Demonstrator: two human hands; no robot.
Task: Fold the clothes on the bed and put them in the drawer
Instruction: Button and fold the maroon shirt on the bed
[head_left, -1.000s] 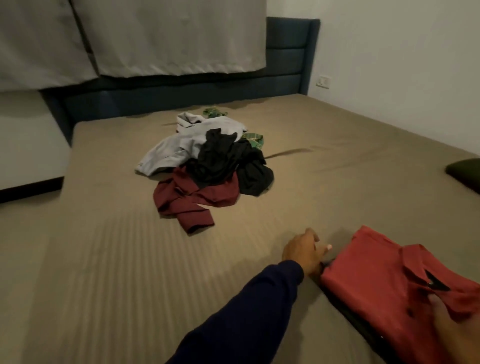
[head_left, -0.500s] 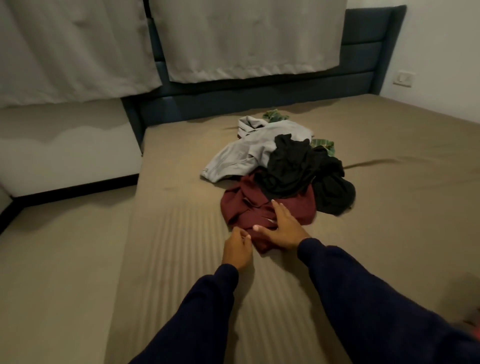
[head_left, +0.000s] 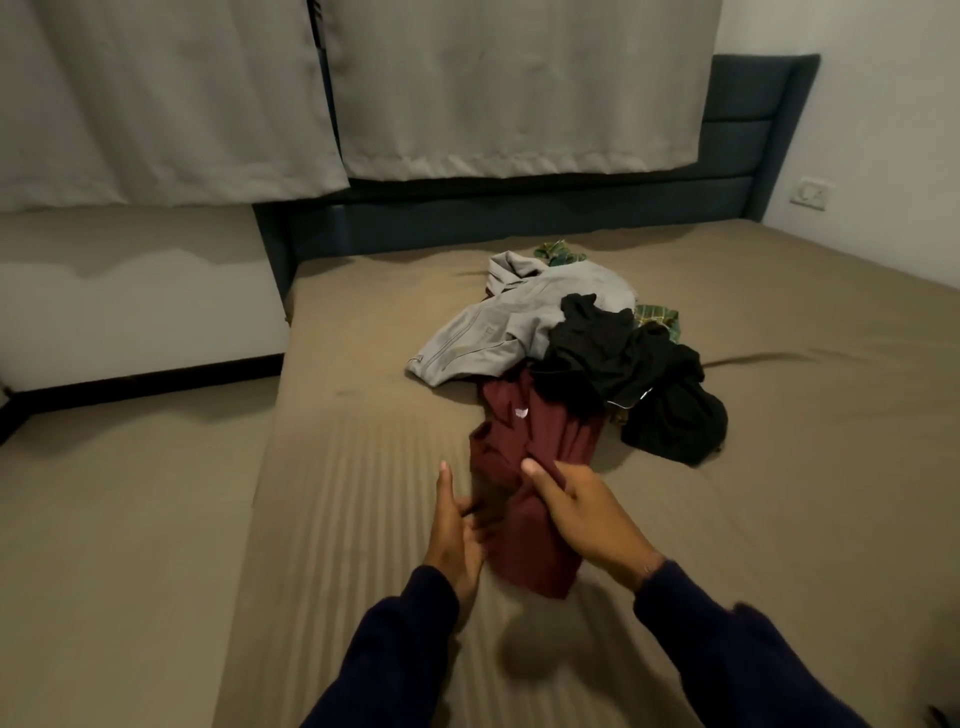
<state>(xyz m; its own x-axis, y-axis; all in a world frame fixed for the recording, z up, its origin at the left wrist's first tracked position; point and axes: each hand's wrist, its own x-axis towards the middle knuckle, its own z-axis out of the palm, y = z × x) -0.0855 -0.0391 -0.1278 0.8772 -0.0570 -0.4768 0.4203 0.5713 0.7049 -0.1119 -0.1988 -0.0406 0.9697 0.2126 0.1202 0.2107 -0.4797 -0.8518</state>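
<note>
A pile of clothes lies mid-bed: a maroon garment (head_left: 540, 436) in front, a grey one (head_left: 519, 322) behind, a black one (head_left: 623, 364) to the right, and a green plaid piece (head_left: 657, 314) under them. My right hand (head_left: 582, 509) grips the maroon garment's near part, thumb over the cloth, and lifts it off the sheet. My left hand (head_left: 457, 530) is at the garment's left edge with thumb raised; its fingers reach under the cloth and are partly hidden.
The bed (head_left: 363, 519) has a tan ribbed sheet and a dark blue headboard (head_left: 753, 130). Grey curtains (head_left: 467, 88) hang behind it. The floor (head_left: 119, 519) lies left of the bed. A wall socket (head_left: 810, 193) is at the right.
The view swung from the folded red shirt to the pile. Both hands reached the maroon garment, and now my right hand has drawn its near end toward me, off the sheet.
</note>
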